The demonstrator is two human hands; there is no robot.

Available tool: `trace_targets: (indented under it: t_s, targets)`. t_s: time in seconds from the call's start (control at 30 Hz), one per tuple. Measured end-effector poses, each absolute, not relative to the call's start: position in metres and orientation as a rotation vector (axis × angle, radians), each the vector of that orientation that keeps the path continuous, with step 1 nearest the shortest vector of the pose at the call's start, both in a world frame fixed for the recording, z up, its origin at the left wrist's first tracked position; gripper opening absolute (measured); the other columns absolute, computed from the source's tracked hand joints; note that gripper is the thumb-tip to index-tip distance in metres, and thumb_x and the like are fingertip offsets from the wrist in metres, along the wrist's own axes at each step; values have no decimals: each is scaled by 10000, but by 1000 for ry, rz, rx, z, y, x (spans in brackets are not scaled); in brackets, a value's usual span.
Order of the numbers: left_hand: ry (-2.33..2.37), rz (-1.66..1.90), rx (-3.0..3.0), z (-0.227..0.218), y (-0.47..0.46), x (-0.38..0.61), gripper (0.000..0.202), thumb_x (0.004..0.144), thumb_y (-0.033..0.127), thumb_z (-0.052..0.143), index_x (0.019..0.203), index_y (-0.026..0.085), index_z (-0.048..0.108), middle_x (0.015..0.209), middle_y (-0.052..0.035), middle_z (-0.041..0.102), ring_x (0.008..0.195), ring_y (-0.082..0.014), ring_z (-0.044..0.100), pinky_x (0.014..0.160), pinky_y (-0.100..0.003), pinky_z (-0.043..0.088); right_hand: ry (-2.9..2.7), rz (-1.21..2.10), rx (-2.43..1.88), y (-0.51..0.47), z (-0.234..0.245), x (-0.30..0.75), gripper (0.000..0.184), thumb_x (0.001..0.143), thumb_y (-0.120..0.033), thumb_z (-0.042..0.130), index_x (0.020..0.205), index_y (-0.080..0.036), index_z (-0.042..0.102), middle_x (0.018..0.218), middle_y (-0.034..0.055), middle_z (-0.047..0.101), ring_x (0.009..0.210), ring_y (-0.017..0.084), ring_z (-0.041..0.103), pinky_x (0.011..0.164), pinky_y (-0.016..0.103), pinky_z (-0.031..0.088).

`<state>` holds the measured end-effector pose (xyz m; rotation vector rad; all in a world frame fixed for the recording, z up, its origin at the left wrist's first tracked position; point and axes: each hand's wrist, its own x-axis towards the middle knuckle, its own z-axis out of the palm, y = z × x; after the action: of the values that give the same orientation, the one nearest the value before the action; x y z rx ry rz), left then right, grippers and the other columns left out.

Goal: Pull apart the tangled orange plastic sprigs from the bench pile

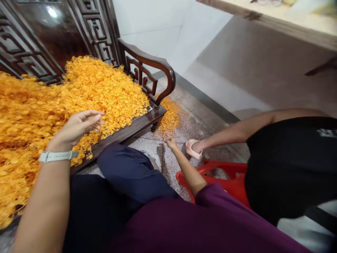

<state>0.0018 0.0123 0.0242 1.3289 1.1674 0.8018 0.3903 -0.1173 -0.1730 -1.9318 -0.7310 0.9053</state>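
Note:
My left hand (80, 127), with a pale watch (58, 156) on its wrist, hovers over a large heap of orange flower-like pieces (102, 88). Its fingers are loosely bent and apart, and nothing shows in them. The heap spreads over the seat of a dark carved wooden bench (129, 128). My right hand (171, 142) reaches down low, near the floor, just in front of a smaller spill of orange pieces (168, 117). Its fingers are pinched together; what they hold, if anything, is too small to make out.
The bench's curved armrest (158, 66) rises beside the heap. At right, a person in black (289, 158) sits close to me, one foot in a pink shoe (194, 149). Between us is a red plastic chair (231, 188). A table edge (276, 23) overhangs at upper right.

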Motion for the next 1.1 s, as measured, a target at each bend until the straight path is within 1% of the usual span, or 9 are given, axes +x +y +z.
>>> trace_targets:
  t_s: [0.1,0.23,0.37,0.47,0.6,0.67,0.77,0.93,1.1]
  targets:
    - [1335,947,1375,20,20,-7,161,921,181,737,1044,78,719,816,-69,697,618,-112,604,579,-195,486,-731,1009,-1905,-135,-191,378,283,1018,-381,664,1146,-128,668,1043,58,695,854,154,684,755,319,613]
    - [1587,1039,1576,7,26,-32,128,926,193,691,1004,92,688,737,-30,649,571,-115,552,591,-228,421,-811,993,-1764,-119,-178,377,283,873,-375,804,899,-131,663,687,-30,602,568,93,523,550,234,452]
    - [1719,805,2119,-5,21,-55,109,900,240,718,961,149,724,766,-42,653,679,-176,557,695,-278,389,-953,868,-1503,-67,-109,373,367,703,-405,893,935,-181,719,716,-22,648,586,101,526,559,251,426]
    - [1679,587,2314,-13,13,-63,106,924,283,714,938,179,721,778,-57,649,712,-215,546,727,-306,359,-1336,780,-1120,-25,-38,345,308,743,-379,888,976,-213,773,710,-19,668,557,101,532,547,263,416]
    - [1674,536,2283,-27,5,-66,289,925,431,741,792,187,660,702,-56,549,655,-212,451,679,-297,292,-1976,984,-908,29,18,274,277,723,-283,920,965,-219,800,758,-27,705,673,117,624,659,273,451]
    - [1624,584,2218,-36,0,-67,367,789,441,876,717,197,611,660,-39,484,635,-204,390,671,-292,273,-2204,1097,-852,48,14,237,244,706,-220,912,917,-218,787,709,-44,676,659,116,610,673,272,429]
    - [1505,627,2197,-51,-3,-65,389,611,236,965,688,210,584,669,-40,468,702,-236,417,715,-303,306,-2308,1132,-956,59,-18,195,261,681,-109,877,880,-214,745,605,-49,570,583,110,478,624,272,338]
    - [1488,651,2205,-65,14,-59,291,799,48,689,628,217,524,654,-73,471,759,-286,454,782,-353,333,-2302,1003,-1113,53,-65,160,388,662,-65,852,986,-232,720,527,-83,326,555,90,146,613,294,217]
    - [1563,643,2200,-63,38,-59,238,876,97,644,709,219,526,676,-78,481,738,-291,443,745,-363,300,-2363,931,-1141,77,-67,130,179,753,-88,783,765,-209,652,539,-74,247,562,91,161,642,307,253]
